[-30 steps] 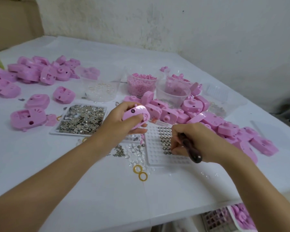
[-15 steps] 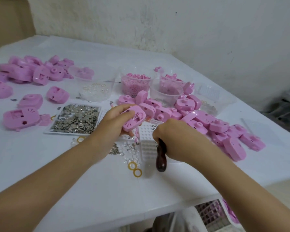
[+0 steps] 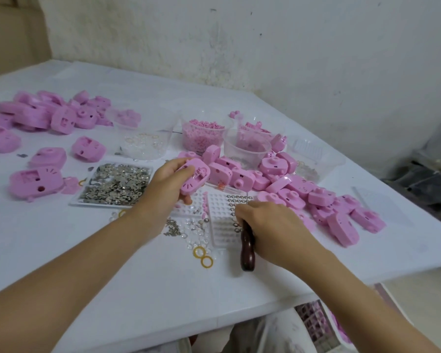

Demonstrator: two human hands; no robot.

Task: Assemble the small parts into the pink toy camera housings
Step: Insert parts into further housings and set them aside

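While the left hand (image 3: 167, 183) grips one pink housing (image 3: 194, 180), the right hand (image 3: 270, 226) clasps one dark-handled tool (image 3: 248, 247).

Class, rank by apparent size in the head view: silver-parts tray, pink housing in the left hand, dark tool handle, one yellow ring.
1. silver-parts tray
2. pink housing
3. dark tool handle, partly hidden by right hand
4. yellow ring
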